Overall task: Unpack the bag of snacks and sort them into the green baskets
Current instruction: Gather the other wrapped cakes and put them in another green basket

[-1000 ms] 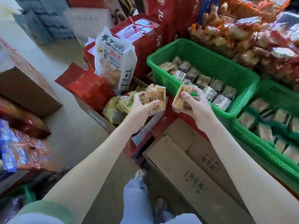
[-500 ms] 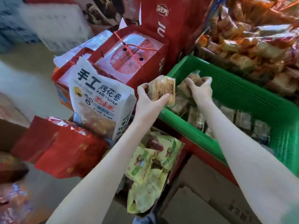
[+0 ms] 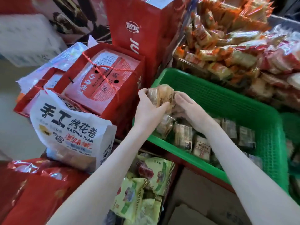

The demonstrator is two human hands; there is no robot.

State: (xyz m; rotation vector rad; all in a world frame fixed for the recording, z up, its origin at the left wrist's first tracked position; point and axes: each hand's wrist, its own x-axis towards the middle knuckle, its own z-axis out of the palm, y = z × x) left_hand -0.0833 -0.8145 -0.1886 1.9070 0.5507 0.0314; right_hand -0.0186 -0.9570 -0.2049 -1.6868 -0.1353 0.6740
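My left hand (image 3: pixel 149 106) grips a small stack of clear-wrapped tan snack packets (image 3: pixel 160 97) over the near-left corner of the green basket (image 3: pixel 227 98). My right hand (image 3: pixel 188 108) sits just right of it, fingers against the same packets; whether they curl round a packet is hidden. Several similar wrapped packets (image 3: pixel 201 146) lie along the basket's near side. A white snack bag (image 3: pixel 71 133) with black lettering stands to the left, and green snack bags (image 3: pixel 146 184) lie below it in a carton.
Red gift boxes (image 3: pixel 103 82) tied with red cord stand behind the white bag. A heap of orange-wrapped snacks (image 3: pixel 235 43) lies beyond the basket. A second green basket (image 3: pixel 292 124) shows at the right edge. Brown cardboard boxes (image 3: pixel 203 200) lie below.
Both hands moved from in front of the carton up to the green basket. The left hand's packets came over the basket corner and now meet the right hand.
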